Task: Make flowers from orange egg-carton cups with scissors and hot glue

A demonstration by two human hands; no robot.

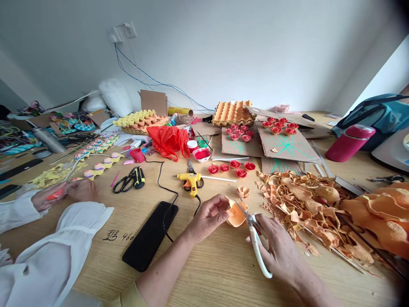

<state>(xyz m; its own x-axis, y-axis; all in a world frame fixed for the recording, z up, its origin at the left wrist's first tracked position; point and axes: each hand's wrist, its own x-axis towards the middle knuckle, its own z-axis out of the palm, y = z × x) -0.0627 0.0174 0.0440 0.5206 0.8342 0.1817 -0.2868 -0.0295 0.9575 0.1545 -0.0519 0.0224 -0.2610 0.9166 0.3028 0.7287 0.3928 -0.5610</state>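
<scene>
My left hand (212, 215) is closed on the rim of an orange egg-carton cup (237, 216) with petal-like edges. In my right hand (277, 245) is a pair of white-handled scissors (257, 251); its blades point up and left and lie at the cup's edge. Just beyond the cup, a small unpainted orange carton flower (243, 192) sits on the table. Several red-painted carton flowers (235, 164) stand farther back. To the right of my hand spreads a heap of orange carton scraps (297, 196).
A yellow glue gun (191, 183) and a black phone (150, 236) lie to the left. Cardboard sheets (281, 143) hold more red flowers. A pink bottle (349, 143) stands right. At far left, another person's hands (79, 189) work beside painted carton strips (104, 165).
</scene>
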